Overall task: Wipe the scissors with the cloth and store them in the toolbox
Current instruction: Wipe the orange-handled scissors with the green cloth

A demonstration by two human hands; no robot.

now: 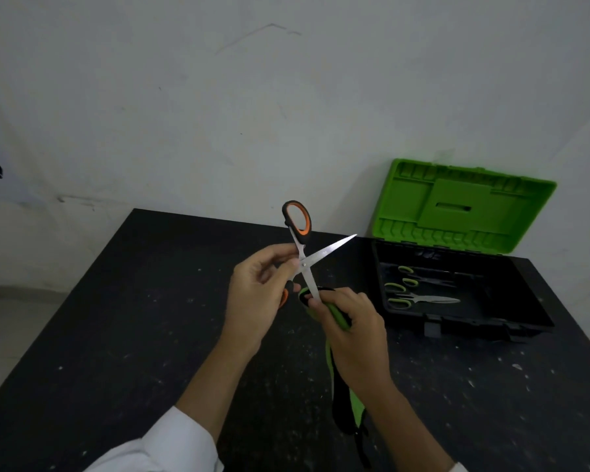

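Black-and-orange scissors (pixel 307 258) are held spread wide above the table, one handle loop pointing up, one blade pointing up and right. My left hand (pixel 258 294) grips them at the pivot and lower handle. My right hand (pixel 349 332) holds a green-and-black cloth (pixel 346 386) pinched around the lower blade; the cloth's tail hangs down toward me. The toolbox (pixel 433 327) stands open at the right, black base with its green lid (pixel 464 206) raised against the wall.
Several green-handled scissors (pixel 419 298) lie inside the toolbox base. The black table (pixel 116 318) is speckled with white flecks. A white wall rises right behind it. The table's left edge drops to a pale floor.
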